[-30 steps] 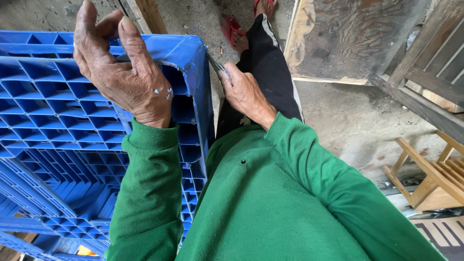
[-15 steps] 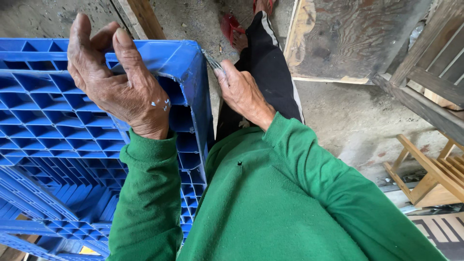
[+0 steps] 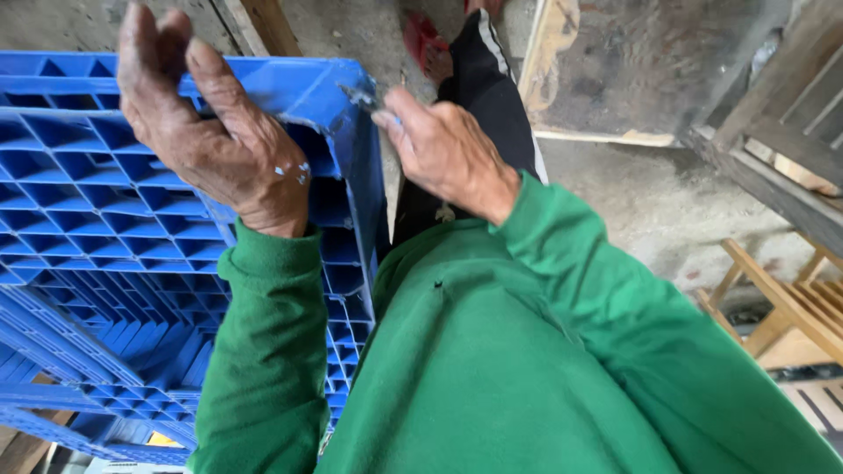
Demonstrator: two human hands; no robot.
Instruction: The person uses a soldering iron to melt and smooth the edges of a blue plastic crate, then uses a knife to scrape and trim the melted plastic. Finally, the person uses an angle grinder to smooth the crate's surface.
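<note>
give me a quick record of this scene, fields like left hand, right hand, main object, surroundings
left hand: left hand lies on the gridded face of the blue plastic pallet, fingers raised near its top edge
right hand: right hand pinches a small metal tool against the pallet's corner; the kind of tool cannot be told
main object: pallet stands tilted on edge against the person
clothing: green sleeves, dark trousers
surroundings: concrete floor, wooden board, wooden frame at right

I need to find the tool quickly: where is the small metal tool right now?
In the head view, the small metal tool sits pinched in the right hand, at the blue plastic grid pallet's top right corner.
</note>
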